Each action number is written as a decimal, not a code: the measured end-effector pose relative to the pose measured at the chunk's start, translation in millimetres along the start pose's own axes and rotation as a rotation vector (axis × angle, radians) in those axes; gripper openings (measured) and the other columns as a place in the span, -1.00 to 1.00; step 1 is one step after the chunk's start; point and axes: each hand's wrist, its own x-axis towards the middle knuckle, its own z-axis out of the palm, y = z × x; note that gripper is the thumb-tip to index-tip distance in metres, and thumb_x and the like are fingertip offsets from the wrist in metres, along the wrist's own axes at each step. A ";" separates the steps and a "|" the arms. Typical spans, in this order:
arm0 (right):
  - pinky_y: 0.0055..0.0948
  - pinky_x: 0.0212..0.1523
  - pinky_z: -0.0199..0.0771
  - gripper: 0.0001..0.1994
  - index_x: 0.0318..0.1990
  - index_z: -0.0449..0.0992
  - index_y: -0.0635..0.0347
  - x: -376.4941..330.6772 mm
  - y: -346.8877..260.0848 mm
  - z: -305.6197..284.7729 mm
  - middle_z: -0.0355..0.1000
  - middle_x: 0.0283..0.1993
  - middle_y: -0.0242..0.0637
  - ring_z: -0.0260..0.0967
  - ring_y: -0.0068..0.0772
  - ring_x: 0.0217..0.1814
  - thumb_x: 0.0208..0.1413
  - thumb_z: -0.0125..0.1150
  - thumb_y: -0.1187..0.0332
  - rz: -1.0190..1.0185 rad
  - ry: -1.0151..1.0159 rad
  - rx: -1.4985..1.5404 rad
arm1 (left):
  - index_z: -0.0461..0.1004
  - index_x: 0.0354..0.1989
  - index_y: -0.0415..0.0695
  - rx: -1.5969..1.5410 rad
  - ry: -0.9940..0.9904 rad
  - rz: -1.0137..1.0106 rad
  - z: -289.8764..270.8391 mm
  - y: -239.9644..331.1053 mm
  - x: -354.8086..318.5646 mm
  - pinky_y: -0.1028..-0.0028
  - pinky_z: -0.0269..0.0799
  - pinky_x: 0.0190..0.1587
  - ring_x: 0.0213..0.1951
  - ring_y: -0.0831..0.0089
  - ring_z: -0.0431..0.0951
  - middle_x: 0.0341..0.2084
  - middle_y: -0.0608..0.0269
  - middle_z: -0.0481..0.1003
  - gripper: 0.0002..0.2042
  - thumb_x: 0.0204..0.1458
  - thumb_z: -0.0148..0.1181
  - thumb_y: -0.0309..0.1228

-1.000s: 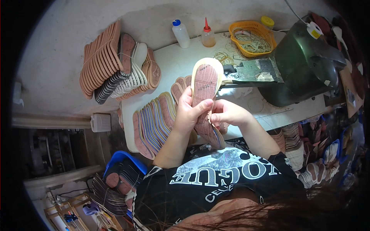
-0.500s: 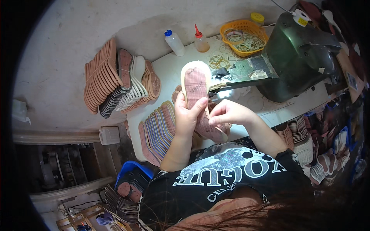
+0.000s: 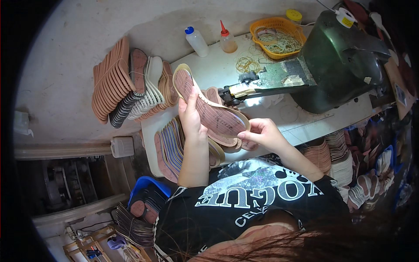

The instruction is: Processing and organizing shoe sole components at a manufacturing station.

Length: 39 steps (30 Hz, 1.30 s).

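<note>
A pinkish-brown shoe insole (image 3: 214,114) with a cream rim is held slantwise over the front of the table, its narrower end up to the left. My left hand (image 3: 191,115) grips it along its left edge, with the thumb lying on its face. At the lower right end, my right hand (image 3: 261,132) pinches the rim between thumb and fingers. Below it, partly hidden by my left forearm, stands a row of similar insoles (image 3: 168,148) with pink, blue and cream edges. Another insole (image 3: 212,94) shows behind the held one.
A dark green sewing machine (image 3: 336,65) fills the right of the white table (image 3: 209,74). Behind are a yellow basket (image 3: 273,51) of cords, a red-tipped bottle (image 3: 228,43) and a blue-capped bottle (image 3: 197,43). Bundled insoles (image 3: 112,83) lean at left; a blue bin (image 3: 150,185) sits below.
The insole has turned from nearly upright to slanting, its upper end swinging left. My left hand has moved left; my right hand has shifted from the insole's side edge to its lower end.
</note>
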 end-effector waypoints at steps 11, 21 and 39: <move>-0.66 -0.57 0.26 -0.69 -0.13 0.47 0.26 -4.3 -27.7 -4.1 0.44 -0.41 -0.42 0.24 -0.77 -0.53 -0.06 0.36 0.46 -0.332 -0.091 0.031 | 0.34 0.02 -0.12 -0.034 -0.048 -0.102 9.0 -3.6 -6.1 0.48 0.53 -0.31 -0.30 0.49 0.52 -0.29 0.26 0.46 -0.70 0.14 0.12 -0.34; -0.59 -0.16 0.43 -0.74 -0.08 0.50 0.35 0.3 -16.1 4.5 0.53 -0.20 -0.29 0.43 -0.63 -0.23 0.14 0.18 0.37 -0.275 0.097 0.185 | 0.44 -0.27 -0.28 0.379 -0.195 -0.008 5.4 -15.8 43.5 0.60 0.40 -0.22 -0.28 0.56 0.49 -0.27 0.23 0.46 -0.80 0.02 0.25 -0.42; -0.58 -0.41 0.49 -0.74 -0.23 0.52 0.35 1.5 -19.5 26.0 0.54 -0.38 -0.18 0.51 -0.50 -0.42 0.20 0.09 0.28 -0.177 0.137 0.413 | 0.50 -0.24 -0.33 0.473 -0.368 -0.337 40.6 -20.2 72.3 0.54 0.47 -0.35 -0.42 0.51 0.55 -0.40 0.16 0.56 -0.74 0.03 0.24 -0.35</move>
